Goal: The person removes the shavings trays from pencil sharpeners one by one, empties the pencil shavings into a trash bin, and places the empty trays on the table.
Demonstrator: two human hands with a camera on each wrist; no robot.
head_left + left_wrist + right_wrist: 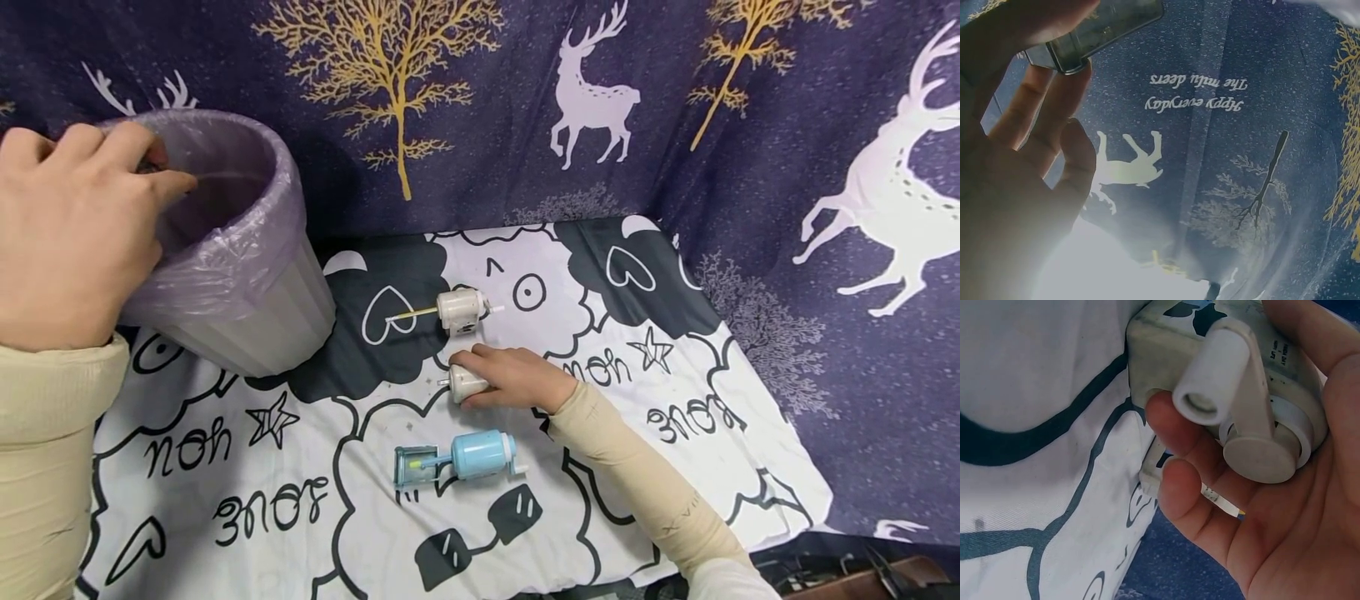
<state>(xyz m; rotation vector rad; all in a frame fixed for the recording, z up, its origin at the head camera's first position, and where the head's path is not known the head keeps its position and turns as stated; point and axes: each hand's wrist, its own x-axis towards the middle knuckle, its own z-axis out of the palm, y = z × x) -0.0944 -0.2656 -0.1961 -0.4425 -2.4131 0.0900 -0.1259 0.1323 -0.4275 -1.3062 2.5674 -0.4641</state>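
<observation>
My left hand (pixel 71 237) is held over the mouth of a lined trash bin (pixel 288 292). In the left wrist view its fingers pinch a small clear plastic container (pixel 1110 28), like a sharpener's shavings drawer; whether anything lies inside cannot be made out. On the cloth my right hand (pixel 517 379) grips a white hand-crank pencil sharpener (pixel 465 383). Its crank (pixel 1213 375) faces the palm in the right wrist view. Just behind stands a second white sharpener (pixel 460 308) with a yellow pencil (pixel 414 314) sticking out leftward. Nearer me lies a blue sharpener (pixel 480 454).
A translucent teal frame or drawer (pixel 415 467) extends from the blue sharpener's left end, with something yellow-green in it. A purplish bag (pixel 225 275) lines the bin. The patterned cloth (pixel 277 533) covers the table, and a dark blue deer-print curtain (pixel 517 167) hangs behind.
</observation>
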